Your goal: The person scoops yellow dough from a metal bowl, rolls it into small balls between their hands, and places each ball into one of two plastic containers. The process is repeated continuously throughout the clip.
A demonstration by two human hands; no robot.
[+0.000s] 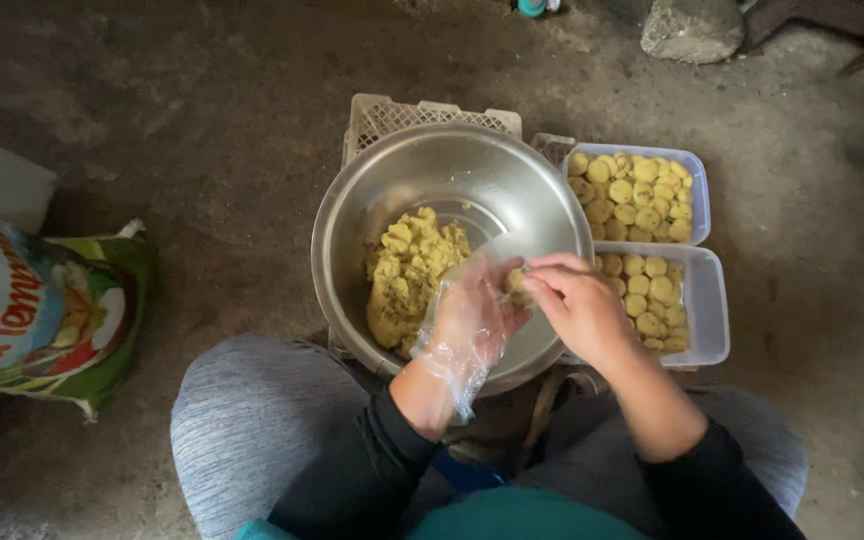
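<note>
While the person is sitting on the floor with knees apart, both hands are meeting over the near rim of the steel bowl, which is resting on a pale crate. The left hand, wearing a thin clear plastic glove, is cupping upward, and the bare right hand is curling its fingertips in against it, so the two are pinching a small dough lump between them. That lump is looking soft, light and a bit crumbly, likely to squash or break apart under a hard squeeze, so a gentle hold around its sides seems the way to take it. Just left of the hands, the main dough mass is lying heaped in the bowl, yellow and rough, touching the bowl's bottom and near wall. To the right, two clear trays are sitting side by side: the far tray is looking packed with small round pieces, the near tray is holding them only on its left half. A printed sack is lying well apart on the left, and a stone is sitting beyond.
</note>
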